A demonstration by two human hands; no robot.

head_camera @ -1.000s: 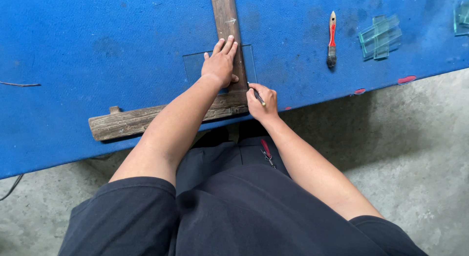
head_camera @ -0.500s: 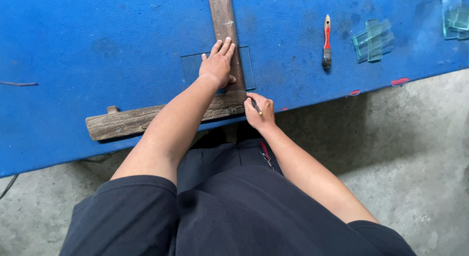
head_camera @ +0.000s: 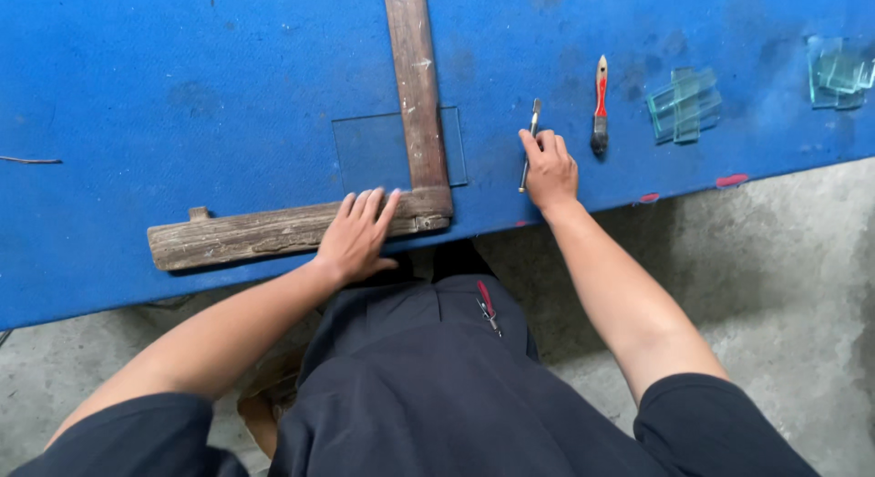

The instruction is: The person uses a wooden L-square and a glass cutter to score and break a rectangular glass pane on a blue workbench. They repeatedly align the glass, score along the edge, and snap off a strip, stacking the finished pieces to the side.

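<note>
Directly before us, a clear glass pane (head_camera: 372, 153) lies flat on the blue table (head_camera: 182, 94), pinned under the wooden T-square (head_camera: 416, 94), whose blade gives a straight edge. Our left hand (head_camera: 355, 235) presses flat, fingers spread, on its crossbar, gripping nothing. Our right hand (head_camera: 550, 170) rests fingers loosely on the slim glass cutter (head_camera: 530, 140). Beside: a red-handled brush (head_camera: 600, 103), glass offcuts (head_camera: 685, 103). No labels visible.

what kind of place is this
Probably a glass-cutting workshop: a clear glass pane lies under a worn wooden T-square on a blue felt-covered bench, with stacked greenish glass offcuts nearby and a slim metal glass cutter under the right hand.
</note>
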